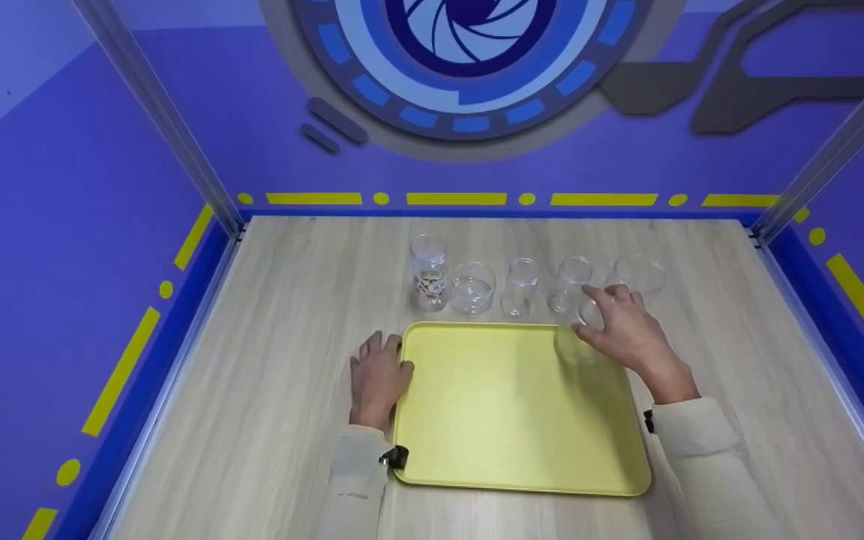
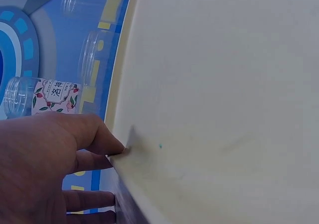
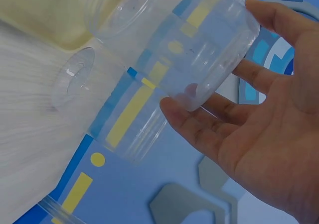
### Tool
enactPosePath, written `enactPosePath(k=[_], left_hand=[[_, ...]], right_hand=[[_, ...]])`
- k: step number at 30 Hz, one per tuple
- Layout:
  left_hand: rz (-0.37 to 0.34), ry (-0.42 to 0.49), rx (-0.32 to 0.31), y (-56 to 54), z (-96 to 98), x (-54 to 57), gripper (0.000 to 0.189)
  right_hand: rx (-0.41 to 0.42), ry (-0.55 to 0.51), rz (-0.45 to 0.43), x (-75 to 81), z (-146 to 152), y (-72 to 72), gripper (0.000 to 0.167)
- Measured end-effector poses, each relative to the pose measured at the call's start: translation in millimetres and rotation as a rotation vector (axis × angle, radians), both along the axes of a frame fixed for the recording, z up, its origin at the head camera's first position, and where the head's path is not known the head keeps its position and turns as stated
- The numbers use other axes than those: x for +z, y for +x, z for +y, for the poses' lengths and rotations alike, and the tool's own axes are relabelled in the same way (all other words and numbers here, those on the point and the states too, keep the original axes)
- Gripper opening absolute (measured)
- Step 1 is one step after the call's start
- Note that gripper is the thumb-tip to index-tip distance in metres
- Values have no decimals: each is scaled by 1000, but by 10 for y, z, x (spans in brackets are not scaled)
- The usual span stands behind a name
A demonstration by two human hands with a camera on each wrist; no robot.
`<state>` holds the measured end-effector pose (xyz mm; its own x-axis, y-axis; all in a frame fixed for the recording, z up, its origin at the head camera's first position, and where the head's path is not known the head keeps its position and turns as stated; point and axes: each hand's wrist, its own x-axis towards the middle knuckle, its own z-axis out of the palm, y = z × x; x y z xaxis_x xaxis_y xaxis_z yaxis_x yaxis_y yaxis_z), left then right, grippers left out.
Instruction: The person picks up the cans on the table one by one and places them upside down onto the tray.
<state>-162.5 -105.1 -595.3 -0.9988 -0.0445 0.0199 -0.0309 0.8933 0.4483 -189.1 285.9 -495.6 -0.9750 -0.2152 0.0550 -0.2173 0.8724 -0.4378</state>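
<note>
My right hand (image 1: pixel 631 330) holds a clear plastic jar (image 3: pixel 214 45) between thumb and fingers, over the far right corner of a yellow tray (image 1: pixel 507 405). The jar is see-through and its outline is faint in the head view. At the tray's far left corner, my left hand (image 1: pixel 379 379) pinches the rim, its thumb on the inner side and the other fingers along the outside, as the left wrist view shows.
Behind the tray stands a row of clear jars: a tall one with a printed floral label (image 1: pixel 430 285), a low wide jar (image 1: pixel 473 289), two narrower jars (image 1: pixel 523 281) and a wide jar (image 1: pixel 642 271) at the right. Blue walls (image 1: pixel 477 172) enclose the wooden table (image 1: pixel 289 300).
</note>
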Motion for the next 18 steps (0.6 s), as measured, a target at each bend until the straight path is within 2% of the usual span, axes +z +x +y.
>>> enactPosePath(k=[18], left_hand=[[-1, 3, 10, -8, 7, 2, 44]], right_hand=[[-1, 27, 5, -44, -35, -6, 68]])
